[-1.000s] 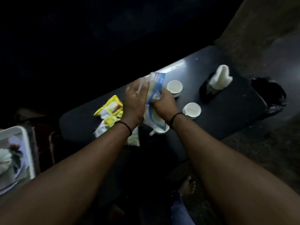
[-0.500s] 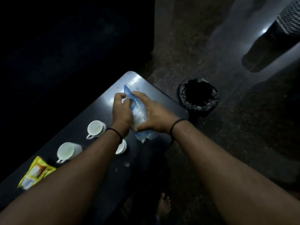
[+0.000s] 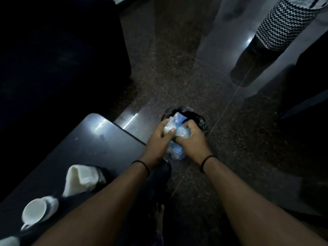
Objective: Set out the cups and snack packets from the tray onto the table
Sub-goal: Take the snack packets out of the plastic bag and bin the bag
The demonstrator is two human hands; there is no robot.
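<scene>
Though dim and smeared at the left, readable enough: on the dark matte table (image 3: 99,148), close to its near edge, a small white ceramic cup with a loop handle (image 3: 36,211), mouth turned toward the camera; cannot tell whether upright or tipped. Just past it, toward the table's right end, a folded white wad of napkins in a dark holder (image 3: 80,180).

Off that right end and out over the floor, the left hand (image 3: 158,139), fingers and thumb curled round a crumpled clear-and-blue plastic packet (image 3: 174,150). Touching it from the other side, the right hand (image 3: 192,142), likewise clenched on the same packet. Bunched between the two, with its long axis running from the wrists out toward the round black-lined bin (image 3: 200,121), directly below and beyond the knuckles. Top right, well apart, a standing person's zigzag-patterned garment (image 3: 284,23).

Looks like spent wrapping about to be dropped rather than a packet being set out. Probably needs only both grips loosened above the bin's mouth. After that, back to the left: cup on the table, behind and left of both hands, nearer the left hand, so likely the easier reach for that one. No tray and no other snack packets in view.
</scene>
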